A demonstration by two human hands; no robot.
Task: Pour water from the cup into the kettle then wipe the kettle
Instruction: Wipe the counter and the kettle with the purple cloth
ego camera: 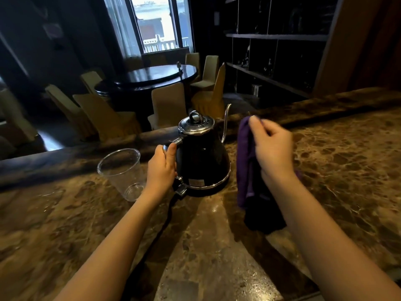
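Right, kettle handle's mostly hidden under the left hand [161, 168], and the cloth's [247, 161] lower end drops into shadow behind the right forearm, so its full shape is hard to read. Right hand [271, 146] is blurred. Left hand's closed round the handle, thumb up near the chrome bracket. Right hand's pinched shut on the purple cloth, held up off the tabletop [347, 170], just beside the kettle [202, 161] on its right, not touching as far as I can tell. Kettle sits upright on its base, glossy black bell-shaped body, chrome lid w/ ring knob, thin gooseneck spout. Clear plastic cup [121, 172] stands upright left of the kettle, near the left wrist; looks empty. Tabletop's polished brown marble, veined, shiny.
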